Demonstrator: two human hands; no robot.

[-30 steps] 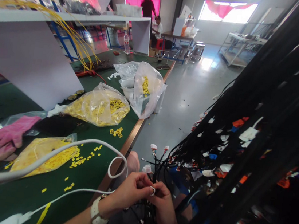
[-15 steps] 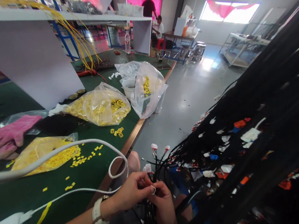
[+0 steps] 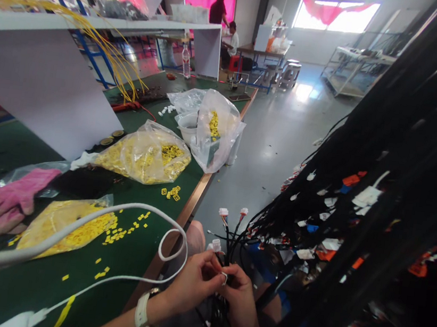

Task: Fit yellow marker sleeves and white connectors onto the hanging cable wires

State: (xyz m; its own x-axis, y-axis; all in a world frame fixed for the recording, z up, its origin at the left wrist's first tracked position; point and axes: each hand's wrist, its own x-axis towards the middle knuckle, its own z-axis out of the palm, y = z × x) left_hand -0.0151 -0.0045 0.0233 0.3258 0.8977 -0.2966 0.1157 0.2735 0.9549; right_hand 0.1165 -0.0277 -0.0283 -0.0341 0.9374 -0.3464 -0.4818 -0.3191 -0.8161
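My left hand (image 3: 195,279), with a pale watch (image 3: 145,316) on its wrist, meets my right hand (image 3: 239,297) low in the middle of the view. Thumbs and fingertips of both are pinched around a small white connector (image 3: 224,278), mostly covered by the fingers. Black cables run behind and below the hands. Just beyond them, white plug ends (image 3: 223,212) stand up on wires, with another white connector (image 3: 214,245) close to my left fingers. A thick bunch of black cables (image 3: 323,161) hangs at the right, carrying white, orange and blue connectors.
Bags of yellow parts (image 3: 145,154) lie on the green table (image 3: 129,259), with loose yellow pieces (image 3: 116,233) around. A white cord (image 3: 123,277) loops over the table edge. Pink gloves (image 3: 12,201) lie at left. Two people (image 3: 218,9) are far back.
Both hands stay pinched together at nearly the same spot, with only slight finger movement. The plug ends beyond them have shifted slightly left and up.
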